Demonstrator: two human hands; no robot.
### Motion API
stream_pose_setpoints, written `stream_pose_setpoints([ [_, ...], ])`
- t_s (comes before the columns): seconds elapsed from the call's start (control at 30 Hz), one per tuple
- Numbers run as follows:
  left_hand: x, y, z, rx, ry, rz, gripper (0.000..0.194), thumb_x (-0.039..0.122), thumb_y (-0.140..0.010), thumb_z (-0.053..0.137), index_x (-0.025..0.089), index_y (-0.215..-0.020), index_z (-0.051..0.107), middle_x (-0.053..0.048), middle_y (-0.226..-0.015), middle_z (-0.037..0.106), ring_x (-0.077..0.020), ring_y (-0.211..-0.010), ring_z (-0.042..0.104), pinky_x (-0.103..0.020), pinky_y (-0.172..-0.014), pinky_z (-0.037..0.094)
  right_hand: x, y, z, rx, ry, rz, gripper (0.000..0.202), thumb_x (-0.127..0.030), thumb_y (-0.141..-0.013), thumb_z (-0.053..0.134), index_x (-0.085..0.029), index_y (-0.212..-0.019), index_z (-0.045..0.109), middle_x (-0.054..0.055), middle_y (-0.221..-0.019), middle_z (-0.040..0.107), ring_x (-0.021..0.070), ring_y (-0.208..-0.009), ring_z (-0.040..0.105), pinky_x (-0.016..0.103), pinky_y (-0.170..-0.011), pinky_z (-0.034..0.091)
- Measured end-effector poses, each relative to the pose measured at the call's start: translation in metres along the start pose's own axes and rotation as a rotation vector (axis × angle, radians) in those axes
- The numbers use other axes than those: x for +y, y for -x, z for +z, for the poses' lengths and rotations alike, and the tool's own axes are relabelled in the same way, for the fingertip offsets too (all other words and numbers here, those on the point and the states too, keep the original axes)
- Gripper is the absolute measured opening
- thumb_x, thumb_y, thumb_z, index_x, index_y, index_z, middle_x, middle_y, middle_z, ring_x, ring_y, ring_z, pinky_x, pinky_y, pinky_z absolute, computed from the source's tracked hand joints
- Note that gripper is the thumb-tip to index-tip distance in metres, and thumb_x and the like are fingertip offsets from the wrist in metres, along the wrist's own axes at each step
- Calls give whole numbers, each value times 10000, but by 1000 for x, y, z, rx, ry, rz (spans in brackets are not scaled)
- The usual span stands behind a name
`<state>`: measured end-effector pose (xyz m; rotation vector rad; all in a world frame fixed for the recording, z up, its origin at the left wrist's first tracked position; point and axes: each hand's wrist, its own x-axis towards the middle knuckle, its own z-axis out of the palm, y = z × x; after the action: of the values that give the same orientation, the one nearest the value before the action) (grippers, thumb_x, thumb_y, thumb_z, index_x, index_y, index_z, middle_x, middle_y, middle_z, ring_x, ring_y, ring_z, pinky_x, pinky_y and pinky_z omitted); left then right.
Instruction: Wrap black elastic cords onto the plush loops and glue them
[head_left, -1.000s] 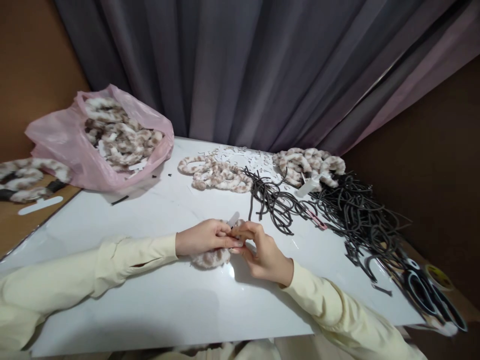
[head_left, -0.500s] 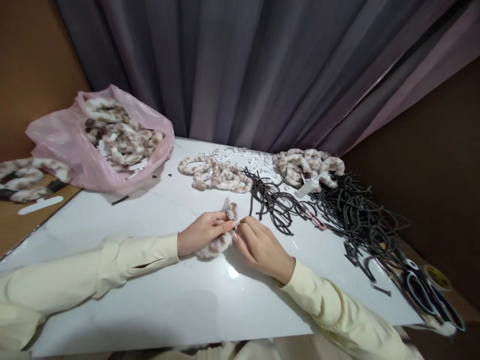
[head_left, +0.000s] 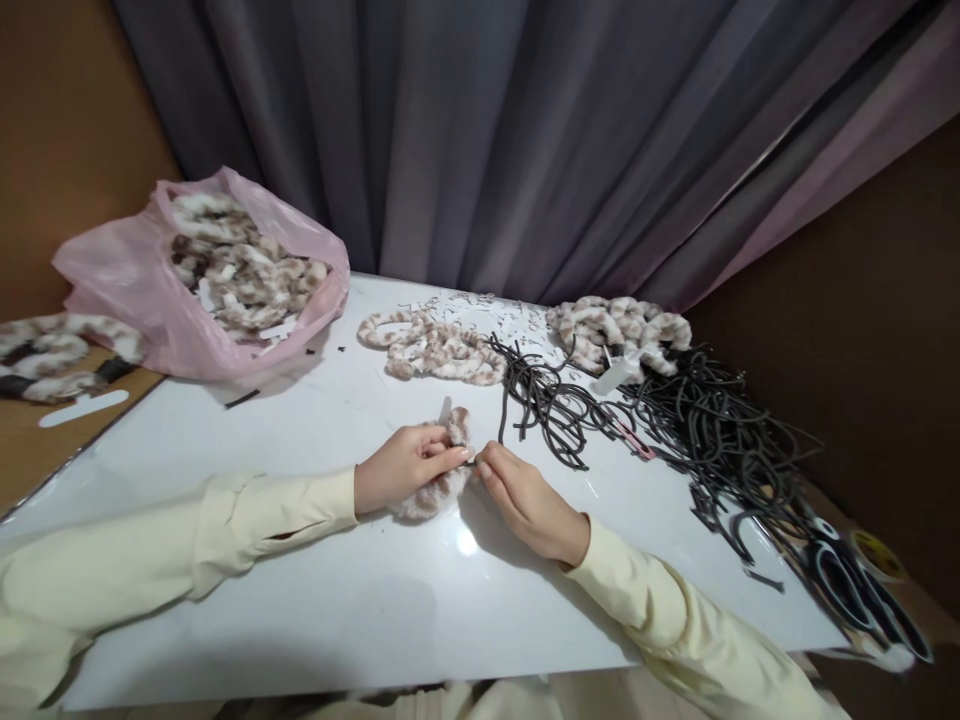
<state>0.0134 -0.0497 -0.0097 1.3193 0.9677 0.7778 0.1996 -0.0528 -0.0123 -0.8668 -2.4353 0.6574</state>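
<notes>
My left hand [head_left: 409,465] is closed on a fluffy white-and-brown fabric tube [head_left: 431,500], thumb pressed on top. One end of the tube [head_left: 458,427] pokes up past the fingers, and a flat whitish strip [head_left: 446,408] sticks out beside it. My right hand [head_left: 525,495] is just to the right, its thumb and fingers pinched together. Between the two hands a short, thin dark cord [head_left: 474,463] shows; most of it is hidden by the fingers.
A pink plastic bag [head_left: 97,265] of furry pieces stands at the left. Further back lie furry loops [head_left: 450,355] and another furry pile [head_left: 619,325]. Loose black cords [head_left: 697,430] cover the right side, with dark-handled scissors [head_left: 836,585] near the right edge.
My right hand has drawn slightly right, away from the left, and a thin dark cord now shows between them. The tube's upper end has tilted slightly left.
</notes>
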Motion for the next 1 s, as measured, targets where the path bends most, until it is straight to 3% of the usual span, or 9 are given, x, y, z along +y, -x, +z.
stream_pose_setpoints([
  [0.17,-1,-3,0,-57,124,-46,373,479,-681,672,131,-734,549,32,-588,538,-79,-539,478,-187,-485,324,0,0,-1,-10,8,-2,190,-183,-956,258,-202,-798,362,18,-763,439,140,-677,448,263,-634,400],
  [0.43,-5,-4,1,-80,400,-117,350,381,-653,747,118,-850,629,-41,-773,652,-127,-708,594,-217,-660,448,0,-3,2,39,442,-220,223,-103,-906,274,-187,-742,400,48,-692,441,180,-618,363,292,-546,310],
  [0.63,-4,-4,5,-25,468,-141,352,345,-612,781,117,-827,619,-42,-769,652,-122,-698,600,-204,-652,456,2,-4,7,87,637,-287,282,-103,-923,254,-165,-743,463,57,-671,452,190,-610,361,302,-544,308],
  [0.9,-9,-6,3,92,348,-79,346,383,-645,747,123,-822,602,-17,-667,616,-125,-647,591,-211,-582,429,5,-7,-3,83,462,-186,205,-192,-955,306,-167,-825,462,54,-736,519,169,-656,456,267,-564,362],
  [1.0,-9,-8,2,123,315,-102,366,382,-639,749,106,-848,628,-33,-691,633,-107,-598,562,-203,-540,413,12,-5,-18,230,432,-152,206,-153,-935,299,-174,-806,458,49,-708,513,156,-624,461,259,-565,359],
])
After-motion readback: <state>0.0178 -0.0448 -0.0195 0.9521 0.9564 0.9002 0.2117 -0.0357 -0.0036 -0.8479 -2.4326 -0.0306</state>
